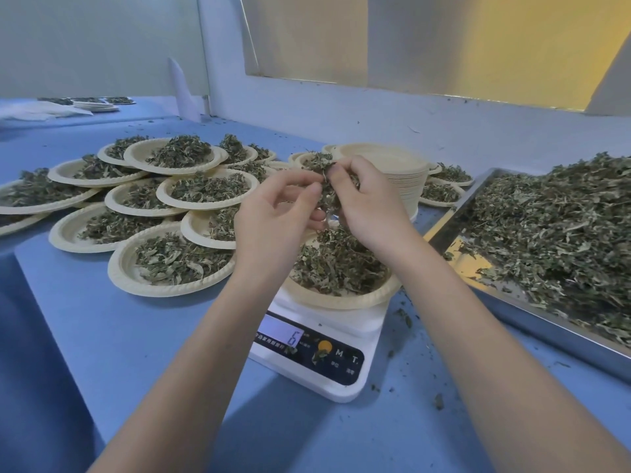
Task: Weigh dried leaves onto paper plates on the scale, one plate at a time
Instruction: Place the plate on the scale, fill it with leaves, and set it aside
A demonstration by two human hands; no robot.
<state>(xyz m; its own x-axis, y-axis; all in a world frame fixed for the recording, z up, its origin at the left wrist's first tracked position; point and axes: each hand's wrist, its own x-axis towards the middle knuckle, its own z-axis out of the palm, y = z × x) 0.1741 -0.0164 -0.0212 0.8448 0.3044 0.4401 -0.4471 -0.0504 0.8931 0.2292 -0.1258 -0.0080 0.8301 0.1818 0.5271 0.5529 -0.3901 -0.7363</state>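
Above the plate (341, 298) on the scale (317, 349), both hands (321, 209) pinch one leaf clump (327, 189).

Two bare forearms reach forward from the bottom of the frame and converge at centre. The left hand (273, 213) and right hand (368, 203) meet close together, raised, wrists bent slightly. Fingers (300, 186) of both hands curl inward, thumbs and fingertips pinching a small clump of dried leaves (327, 189) held between them.
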